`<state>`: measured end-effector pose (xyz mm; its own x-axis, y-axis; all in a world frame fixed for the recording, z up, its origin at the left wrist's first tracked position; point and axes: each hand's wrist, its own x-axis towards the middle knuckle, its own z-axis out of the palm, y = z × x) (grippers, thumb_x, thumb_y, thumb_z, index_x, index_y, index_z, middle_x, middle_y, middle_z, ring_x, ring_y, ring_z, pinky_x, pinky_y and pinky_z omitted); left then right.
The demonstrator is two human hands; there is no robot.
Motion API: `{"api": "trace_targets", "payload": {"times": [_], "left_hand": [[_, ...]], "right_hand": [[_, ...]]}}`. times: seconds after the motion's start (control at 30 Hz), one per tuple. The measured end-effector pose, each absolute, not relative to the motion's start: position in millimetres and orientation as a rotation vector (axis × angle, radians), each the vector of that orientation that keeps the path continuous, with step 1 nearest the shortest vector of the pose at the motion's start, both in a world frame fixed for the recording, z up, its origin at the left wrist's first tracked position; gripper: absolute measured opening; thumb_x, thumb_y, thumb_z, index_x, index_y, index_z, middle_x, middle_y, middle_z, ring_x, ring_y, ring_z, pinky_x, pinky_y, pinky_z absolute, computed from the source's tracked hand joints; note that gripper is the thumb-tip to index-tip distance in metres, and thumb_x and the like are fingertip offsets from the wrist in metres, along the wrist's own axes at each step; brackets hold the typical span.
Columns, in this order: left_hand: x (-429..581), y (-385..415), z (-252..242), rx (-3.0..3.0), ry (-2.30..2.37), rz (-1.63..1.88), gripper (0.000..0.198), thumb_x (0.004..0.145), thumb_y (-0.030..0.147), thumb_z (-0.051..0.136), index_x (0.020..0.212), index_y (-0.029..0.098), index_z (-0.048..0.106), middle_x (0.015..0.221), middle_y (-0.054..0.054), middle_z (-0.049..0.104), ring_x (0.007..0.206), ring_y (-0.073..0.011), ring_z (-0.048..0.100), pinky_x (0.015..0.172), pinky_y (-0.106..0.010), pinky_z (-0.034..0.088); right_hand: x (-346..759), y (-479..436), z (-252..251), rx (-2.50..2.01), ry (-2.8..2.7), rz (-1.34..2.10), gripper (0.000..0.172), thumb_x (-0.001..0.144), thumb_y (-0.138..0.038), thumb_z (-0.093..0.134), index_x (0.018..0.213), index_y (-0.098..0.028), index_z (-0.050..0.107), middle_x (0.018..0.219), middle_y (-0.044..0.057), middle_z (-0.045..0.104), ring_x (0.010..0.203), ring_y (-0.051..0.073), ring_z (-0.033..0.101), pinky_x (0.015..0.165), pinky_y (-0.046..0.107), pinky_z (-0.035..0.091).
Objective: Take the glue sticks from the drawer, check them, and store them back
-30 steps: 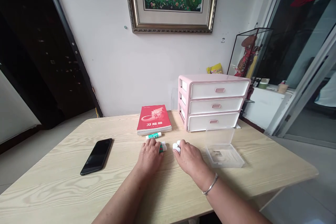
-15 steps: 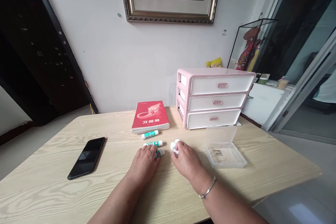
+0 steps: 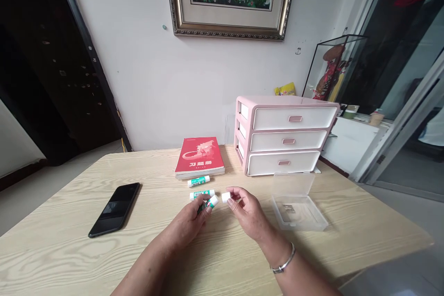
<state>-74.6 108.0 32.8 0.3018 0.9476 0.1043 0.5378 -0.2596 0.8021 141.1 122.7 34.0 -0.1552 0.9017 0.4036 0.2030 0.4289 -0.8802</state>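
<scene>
My left hand [image 3: 192,220] is closed round a green and white glue stick [image 3: 209,203], lifted just off the wooden table [image 3: 69,254]. My right hand [image 3: 247,210] pinches a small white cap [image 3: 225,197] close to the stick's open end. A second glue stick [image 3: 201,194] lies on the table right behind my left hand. A third glue stick [image 3: 198,181] lies further back, beside a red book [image 3: 200,162].
A black phone [image 3: 114,208] lies at the left. A pink three-drawer organizer [image 3: 284,133] stands at the back right with all drawers shut. A clear plastic box [image 3: 298,206] with its lid up sits right of my right hand.
Both hands have lifted off the table and turned. The left now holds one glue stick up, and the right holds the white cap in its fingertips beside it.
</scene>
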Motion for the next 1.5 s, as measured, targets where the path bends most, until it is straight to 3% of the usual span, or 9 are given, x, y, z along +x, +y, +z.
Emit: {"api": "trace_targets", "payload": {"times": [0.13, 0.33, 0.5, 0.93, 1.1, 1.33, 1.5], "left_hand": [[-70.3, 102.1, 43.9, 1.905, 1.241, 0.793, 0.045, 0.098, 0.052, 0.042, 0.126, 0.020, 0.052, 0.089, -0.003, 0.060, 0.076, -0.0169, 0.054, 0.072, -0.029, 0.045], [-72.3, 100.3, 52.9, 1.983, 1.181, 0.783, 0.042, 0.096, 0.053, 0.044, 0.115, 0.019, 0.061, 0.094, -0.005, 0.063, 0.084, -0.0206, 0.053, 0.079, -0.032, 0.044], [-74.5, 98.8, 55.8, 1.991, 1.178, 0.739, 0.043, 0.096, 0.053, 0.044, 0.111, 0.018, 0.063, 0.090, -0.004, 0.061, 0.081, -0.0195, 0.051, 0.073, -0.029, 0.042], [-77.4, 97.9, 54.8, 1.926, 1.039, 0.680, 0.044, 0.096, 0.054, 0.044, 0.113, 0.017, 0.062, 0.089, -0.003, 0.059, 0.078, -0.0177, 0.051, 0.073, -0.029, 0.042], [-77.4, 98.1, 52.3, 1.943, 1.023, 0.670, 0.046, 0.096, 0.056, 0.044, 0.118, 0.020, 0.062, 0.100, -0.005, 0.064, 0.091, -0.0210, 0.055, 0.083, -0.032, 0.043], [-76.6, 97.1, 52.9, 1.940, 1.041, 0.636, 0.047, 0.096, 0.056, 0.043, 0.117, 0.018, 0.062, 0.095, -0.003, 0.064, 0.086, -0.0194, 0.056, 0.079, -0.030, 0.044], [-68.4, 97.3, 47.1, 2.035, 1.105, 0.708, 0.039, 0.098, 0.049, 0.044, 0.114, 0.019, 0.063, 0.107, -0.007, 0.068, 0.096, -0.0225, 0.061, 0.085, -0.031, 0.045]], "right_hand": [[141.2, 121.2, 33.8, -0.972, -1.672, 0.827, 0.032, 0.090, -0.035, 0.057, 0.115, -0.016, 0.065, 0.098, 0.008, 0.068, 0.083, 0.018, 0.062, 0.071, 0.030, 0.051], [140.8, 118.4, 34.6, -0.922, -1.735, 0.844, 0.030, 0.090, -0.033, 0.059, 0.116, -0.018, 0.066, 0.103, 0.009, 0.068, 0.089, 0.019, 0.063, 0.073, 0.030, 0.052], [141.7, 118.1, 34.3, -0.885, -1.758, 0.841, 0.031, 0.092, -0.031, 0.057, 0.118, -0.018, 0.066, 0.107, 0.010, 0.067, 0.093, 0.019, 0.063, 0.075, 0.030, 0.052], [138.3, 117.2, 32.5, -0.813, -1.815, 0.904, 0.030, 0.090, -0.028, 0.060, 0.118, -0.018, 0.067, 0.106, 0.010, 0.067, 0.091, 0.018, 0.063, 0.075, 0.030, 0.053], [137.9, 118.5, 31.6, -0.782, -1.878, 0.837, 0.029, 0.093, -0.032, 0.060, 0.118, -0.019, 0.066, 0.100, 0.008, 0.066, 0.087, 0.017, 0.061, 0.076, 0.030, 0.051], [140.2, 113.4, 33.7, -0.822, -2.001, 0.743, 0.025, 0.099, -0.035, 0.050, 0.117, -0.021, 0.061, 0.097, 0.006, 0.064, 0.086, 0.017, 0.058, 0.080, 0.031, 0.047], [135.0, 114.7, 28.7, -0.905, -1.938, 0.794, 0.026, 0.098, -0.040, 0.047, 0.104, -0.019, 0.062, 0.081, 0.003, 0.062, 0.073, 0.015, 0.054, 0.069, 0.029, 0.045]]}}
